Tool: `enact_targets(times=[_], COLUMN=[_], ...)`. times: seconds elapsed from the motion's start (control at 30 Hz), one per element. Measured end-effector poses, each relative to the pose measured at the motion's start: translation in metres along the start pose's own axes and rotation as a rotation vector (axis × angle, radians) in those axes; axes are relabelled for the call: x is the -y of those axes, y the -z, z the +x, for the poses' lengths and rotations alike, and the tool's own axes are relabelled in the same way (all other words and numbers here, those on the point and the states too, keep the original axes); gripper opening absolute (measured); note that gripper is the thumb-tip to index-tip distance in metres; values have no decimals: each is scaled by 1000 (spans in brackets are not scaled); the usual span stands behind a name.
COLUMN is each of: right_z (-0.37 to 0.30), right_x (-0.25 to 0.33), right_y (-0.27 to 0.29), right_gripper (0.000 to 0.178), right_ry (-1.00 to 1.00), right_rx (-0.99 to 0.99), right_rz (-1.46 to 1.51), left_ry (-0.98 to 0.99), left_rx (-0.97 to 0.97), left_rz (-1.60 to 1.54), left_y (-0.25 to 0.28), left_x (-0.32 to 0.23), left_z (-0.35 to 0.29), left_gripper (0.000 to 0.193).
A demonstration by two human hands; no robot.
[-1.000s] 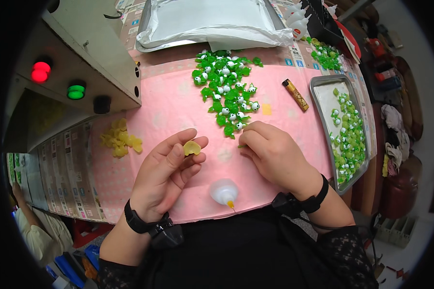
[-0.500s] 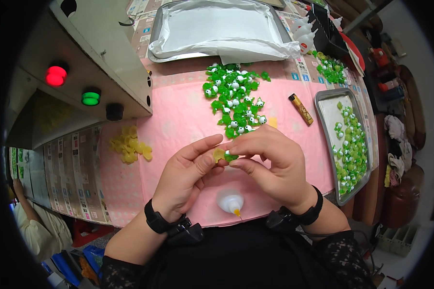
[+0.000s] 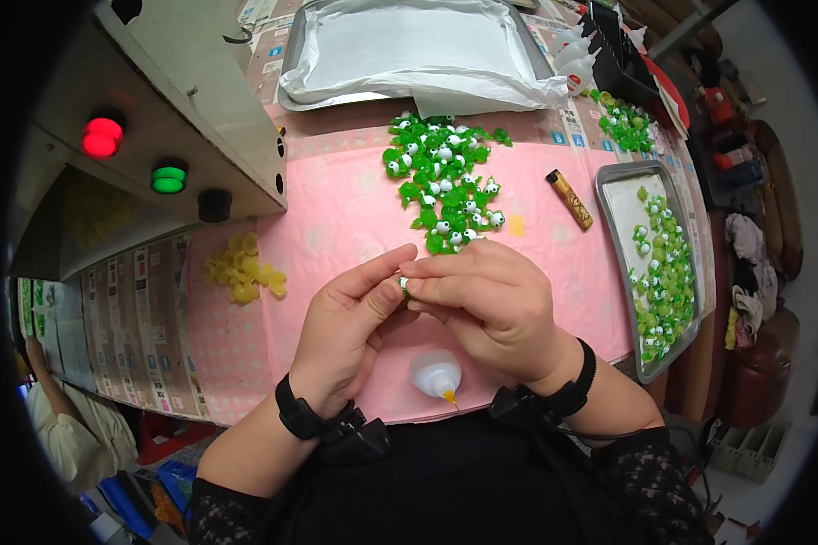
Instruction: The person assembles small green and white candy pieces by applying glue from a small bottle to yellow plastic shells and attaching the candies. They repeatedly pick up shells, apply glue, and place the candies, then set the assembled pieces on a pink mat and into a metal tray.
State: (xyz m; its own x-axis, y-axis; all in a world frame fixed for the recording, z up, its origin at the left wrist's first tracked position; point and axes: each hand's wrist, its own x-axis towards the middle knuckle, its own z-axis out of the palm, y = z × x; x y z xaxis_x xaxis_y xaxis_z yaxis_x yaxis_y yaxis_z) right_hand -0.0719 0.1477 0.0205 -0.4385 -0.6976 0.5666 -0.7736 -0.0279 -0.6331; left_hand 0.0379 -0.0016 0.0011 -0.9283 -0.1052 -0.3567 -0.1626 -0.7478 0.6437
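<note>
My left hand and my right hand meet over the pink cloth, fingertips pressed together. Between them is a small green figure with white eyes, mostly covered by the fingers. Any yellow piece between the fingers is hidden. Below my hands lies a white squeeze bottle with a yellow tip toward me. Just beyond them is a heap of green figures with round white eyes. Off to the left sits a small pile of translucent yellow cup-shaped pieces.
To the right, a metal tray holds several green-and-yellow figures, with a lighter beside it. A paper-lined tray lies at the back. A metal machine with red and green lights stands left. Another person's arm shows far left.
My right hand has moved left against my left fingers, pushing the green figure onto where the yellow piece was held. The yellow piece is now out of sight.
</note>
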Motion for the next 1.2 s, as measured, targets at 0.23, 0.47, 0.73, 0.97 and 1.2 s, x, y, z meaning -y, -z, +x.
enact_targets(times=[0.23, 0.47, 0.73, 0.97, 1.2], right_z=[1, 0, -3, -2, -5], right_x=[0, 1, -7, -7, -12], right_y=[2, 6, 11, 17, 19], right_gripper=[30, 21, 17, 14, 18], right_ry=[-43, -154, -179, -260, -233], right_rx=[-34, 70, 172, 228, 262], right_rz=[-27, 175, 276, 333, 326], left_ry=[9, -424, -364, -324, -306], left_rx=[43, 74, 152, 190, 214], left_rz=[56, 461, 479, 533, 612], left_y=[-8, 2, 5, 9, 10], left_x=[-4, -5, -4, -4, -7], left_z=[3, 4, 4, 5, 6], left_gripper=[39, 19, 11, 12, 11])
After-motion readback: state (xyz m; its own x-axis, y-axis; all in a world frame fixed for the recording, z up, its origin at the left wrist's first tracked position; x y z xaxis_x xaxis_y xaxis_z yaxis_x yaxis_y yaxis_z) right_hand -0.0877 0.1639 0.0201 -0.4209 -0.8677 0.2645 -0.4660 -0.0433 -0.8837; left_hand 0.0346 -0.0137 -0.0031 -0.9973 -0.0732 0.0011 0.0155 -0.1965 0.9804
